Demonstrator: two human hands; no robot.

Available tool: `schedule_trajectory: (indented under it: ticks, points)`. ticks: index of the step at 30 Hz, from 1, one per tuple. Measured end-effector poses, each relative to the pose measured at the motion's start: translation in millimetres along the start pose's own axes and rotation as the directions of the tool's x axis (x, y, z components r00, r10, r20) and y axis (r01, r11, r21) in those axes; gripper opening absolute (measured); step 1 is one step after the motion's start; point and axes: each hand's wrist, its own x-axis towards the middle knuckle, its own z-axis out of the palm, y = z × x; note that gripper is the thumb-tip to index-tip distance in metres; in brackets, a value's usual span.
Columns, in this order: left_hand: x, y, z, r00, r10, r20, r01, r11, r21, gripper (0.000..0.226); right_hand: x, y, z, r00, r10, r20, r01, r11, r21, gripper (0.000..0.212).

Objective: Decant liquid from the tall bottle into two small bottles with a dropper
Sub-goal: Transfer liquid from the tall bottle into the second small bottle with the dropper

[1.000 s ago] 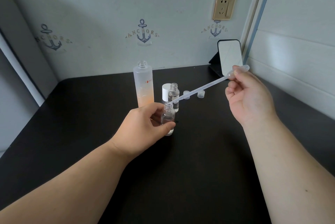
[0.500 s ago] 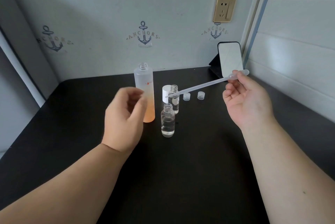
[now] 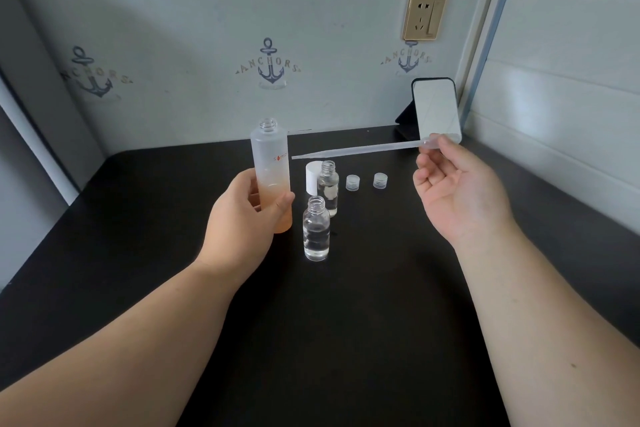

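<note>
Left hand [image 3: 247,212] now wrapped round lower part of tall bottle [image 3: 270,174], standing uncapped on table [image 3: 346,340]; half a second back, hovering free beside it, and a second back, steadying near small bottle [image 3: 316,232]. Right hand [image 3: 457,191] still pinching bulb of dropper [image 3: 360,150], held almost level, tip near tall bottle's shoulder, no longer over small bottle's mouth. Near small bottle standing alone, open, roughly half full of clear liquid; far small bottle [image 3: 328,186] behind it, open, holding less by the look of it. White cap [image 3: 312,178] and two small caps [image 3: 352,182] further back. Probably one dose delivered and a refill starting: tip to go up and into tall bottle's neck.
</note>
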Motion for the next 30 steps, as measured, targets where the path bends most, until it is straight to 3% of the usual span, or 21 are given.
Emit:
schedule_trajectory:
  ticks: [6, 11, 18, 30]
  points:
    - [-5.0, 4.8, -2.7, 0.997, 0.076, -0.001, -0.076, 0.996, -0.05, 0.039, 1.0, -1.5, -1.0, 0.997, -0.054, 0.056, 0.052, 0.998, 0.03, 0.021]
    - [-7.7, 7.6, -4.5, 0.997, 0.078, 0.013, -0.078, 0.996, -0.04, 0.049, 1.9, -3.2, -2.6, 0.997, -0.07, 0.044, 0.068, 0.996, 0.051, 0.019]
    - [-8.0, 7.4, -5.3, 0.996, 0.094, -0.001, -0.094, 0.994, -0.054, 0.04, 2.7, -5.0, -3.2, 0.994, -0.105, 0.021, 0.104, 0.994, 0.013, 0.016]
    - [-1.3, -0.9, -5.9, 0.985, 0.161, -0.062, -0.151, 0.978, 0.145, 0.047, 3.7, -9.1, -4.3, 0.989, -0.141, -0.044, 0.142, 0.99, 0.015, 0.016]
